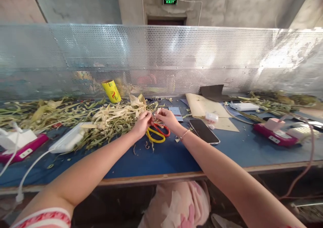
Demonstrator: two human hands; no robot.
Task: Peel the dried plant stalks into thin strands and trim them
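Observation:
My left hand (142, 123) and my right hand (167, 118) meet above the middle of the blue table, fingers pinched together. Whatever small thing lies between the fingertips is too small to make out. Just below them rest the yellow and red looped handles of scissors (156, 139); the blades are hidden. A heap of dried plant stalks and leaves (108, 118) spreads beside and behind my left hand. Past my right hand lie a small grey-blue card or packet (176, 114) and a dark-screened phone (204, 131).
A yellow cardboard tube (111, 91) stands tilted before the perforated metal screen (161, 59). Magenta power strips (275, 137) with plugs and cables lie at both sides. A white power bank (67, 138) is at left. Brown paper (202, 106) and more stalks (272, 101) lie right.

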